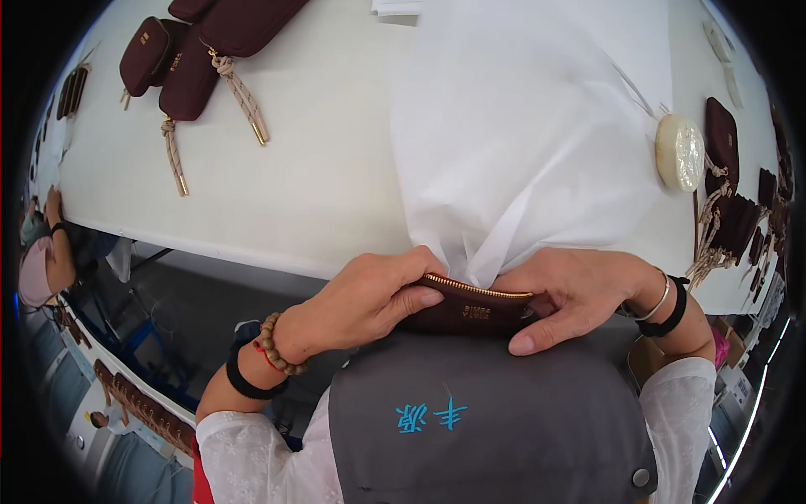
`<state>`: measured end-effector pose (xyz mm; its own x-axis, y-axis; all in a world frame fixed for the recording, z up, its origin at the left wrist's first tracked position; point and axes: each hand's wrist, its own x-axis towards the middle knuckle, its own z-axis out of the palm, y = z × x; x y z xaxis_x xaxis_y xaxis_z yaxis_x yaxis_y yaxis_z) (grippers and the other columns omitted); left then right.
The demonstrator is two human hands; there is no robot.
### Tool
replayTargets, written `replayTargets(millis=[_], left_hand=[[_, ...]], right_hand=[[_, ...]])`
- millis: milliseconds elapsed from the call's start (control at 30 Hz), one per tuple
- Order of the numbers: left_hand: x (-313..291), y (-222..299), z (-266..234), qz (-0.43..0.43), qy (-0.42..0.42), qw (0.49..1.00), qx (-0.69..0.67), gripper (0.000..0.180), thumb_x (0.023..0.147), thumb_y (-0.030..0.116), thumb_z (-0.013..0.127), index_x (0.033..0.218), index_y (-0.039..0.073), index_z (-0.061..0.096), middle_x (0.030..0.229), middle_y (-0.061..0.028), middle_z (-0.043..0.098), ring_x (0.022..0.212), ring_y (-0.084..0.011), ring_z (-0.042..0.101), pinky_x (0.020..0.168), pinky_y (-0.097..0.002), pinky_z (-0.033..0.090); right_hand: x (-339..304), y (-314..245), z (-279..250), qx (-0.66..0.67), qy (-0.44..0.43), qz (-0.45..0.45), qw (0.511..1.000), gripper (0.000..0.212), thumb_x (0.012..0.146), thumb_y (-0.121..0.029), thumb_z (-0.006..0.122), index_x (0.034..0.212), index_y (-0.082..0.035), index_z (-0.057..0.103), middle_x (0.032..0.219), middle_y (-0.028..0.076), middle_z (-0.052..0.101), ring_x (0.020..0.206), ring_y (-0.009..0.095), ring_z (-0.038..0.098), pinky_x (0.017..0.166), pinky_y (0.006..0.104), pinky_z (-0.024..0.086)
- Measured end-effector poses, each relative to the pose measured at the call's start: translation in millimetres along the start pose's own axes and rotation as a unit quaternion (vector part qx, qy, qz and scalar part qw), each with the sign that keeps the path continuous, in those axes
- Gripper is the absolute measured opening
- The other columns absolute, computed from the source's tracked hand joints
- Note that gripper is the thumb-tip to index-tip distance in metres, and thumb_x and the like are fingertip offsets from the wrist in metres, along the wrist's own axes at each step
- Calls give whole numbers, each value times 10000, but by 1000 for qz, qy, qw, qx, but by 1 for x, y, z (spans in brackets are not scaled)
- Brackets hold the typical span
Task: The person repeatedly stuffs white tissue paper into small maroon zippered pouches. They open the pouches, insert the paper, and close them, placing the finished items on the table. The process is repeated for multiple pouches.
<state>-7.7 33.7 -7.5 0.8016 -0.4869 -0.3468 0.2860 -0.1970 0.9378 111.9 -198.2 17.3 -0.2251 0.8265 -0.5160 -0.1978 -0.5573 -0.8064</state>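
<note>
A dark maroon pouch (pixel 457 315) with a gold zip along its top edge is held close to my grey apron, at the table's near edge. My left hand (pixel 374 294) pinches its left corner, thumb on the front and fingers behind. My right hand (pixel 575 290) is closed at the right end, with the thumb in front and the other fingers partly hidden behind the pouch. A thin white sheet (pixel 520 126) spreads over the table, and its gathered near end runs down behind the zip edge. Whether that end goes inside the pouch I cannot tell.
Several maroon pouches (pixel 189 76) with knotted cord pulls lie at the far left of the white table (pixel 311 168). On the right are a pale round wrapped roll (pixel 679 153) and more maroon pouches (pixel 722 139) with cords. Another person's arm (pixel 59 244) rests at the far left.
</note>
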Motion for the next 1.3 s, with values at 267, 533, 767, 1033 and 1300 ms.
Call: replayTargets(millis=[267,533,767,1033,1300], left_hand=[[-4,0,-6,-41,-56,992,-110,230,978,266,470,997,37,463,678,-37,500,615,-124,466,601,-261,388],[30,12,-30,-110,-11,963,-246,215,930,182,577,1054,25,497,813,22,574,745,-39,530,671,-193,442],[16,0,-12,-156,-14,972,-176,172,893,115,614,991,17,512,790,4,581,742,-33,506,650,-210,425],[-7,2,1,-147,-72,982,-95,177,944,197,542,928,47,450,673,-9,493,604,-93,419,574,-254,370],[12,20,-20,-189,-32,942,-275,219,963,289,513,998,95,420,692,60,443,497,-7,295,431,-176,236]], right_hand=[[-4,26,25,229,103,40,967,331,953,-310,537,850,-7,626,578,-56,464,524,25,383,464,211,319],[-6,17,-3,285,223,29,932,352,960,-349,510,917,-24,637,569,-54,419,431,24,289,390,210,213],[-5,16,4,204,134,86,966,373,947,-367,521,940,-4,605,585,-16,494,406,55,454,387,203,361],[7,18,30,61,80,12,995,415,940,-313,554,675,5,532,543,-33,455,525,91,383,484,289,340],[-2,11,8,280,136,64,948,383,927,-403,549,790,-53,626,572,-80,412,467,16,283,409,195,205]])
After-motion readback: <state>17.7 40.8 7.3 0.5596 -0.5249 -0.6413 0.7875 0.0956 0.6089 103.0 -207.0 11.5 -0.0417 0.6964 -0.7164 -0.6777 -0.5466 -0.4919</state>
